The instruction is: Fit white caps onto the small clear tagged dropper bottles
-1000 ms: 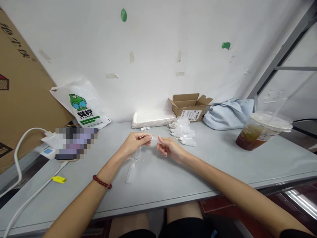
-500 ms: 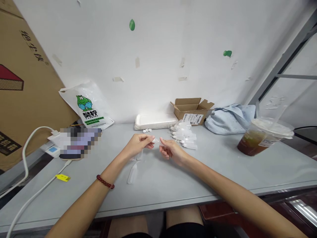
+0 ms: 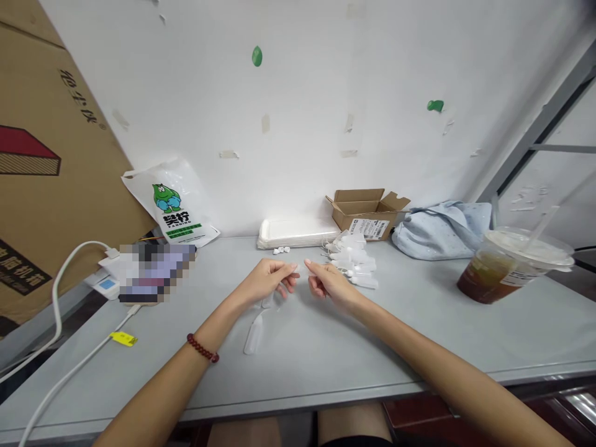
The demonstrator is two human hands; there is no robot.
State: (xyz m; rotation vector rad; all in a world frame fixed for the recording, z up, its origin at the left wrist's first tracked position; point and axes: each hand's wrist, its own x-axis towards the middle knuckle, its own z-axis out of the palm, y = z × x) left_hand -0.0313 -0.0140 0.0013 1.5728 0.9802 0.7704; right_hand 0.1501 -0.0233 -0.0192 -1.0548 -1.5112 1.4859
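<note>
Above the middle of the grey table, my left hand and my right hand face each other, a small gap between the thumbs. Both are closed in a pinch on a small clear plastic piece, mostly covered by the fingertips. Nearer me and to the left lies a translucent bottle-shaped plastic piece with a thin string at its narrow end. Another translucent piece is partly hidden behind my left hand. Past my right hand lies a pile of similar pieces with strings. Several tiny white caps sit beyond my left hand.
White stacked trays and an open cardboard box stand against the wall. At right are a pale blue cloth bag and a lidded drink cup. A phone, charging cable and plastic bag occupy the left.
The view has shifted slightly, so everything sits a little lower and further right. My hands stay close together; the white bit seen at my left fingertips is now less visible.
</note>
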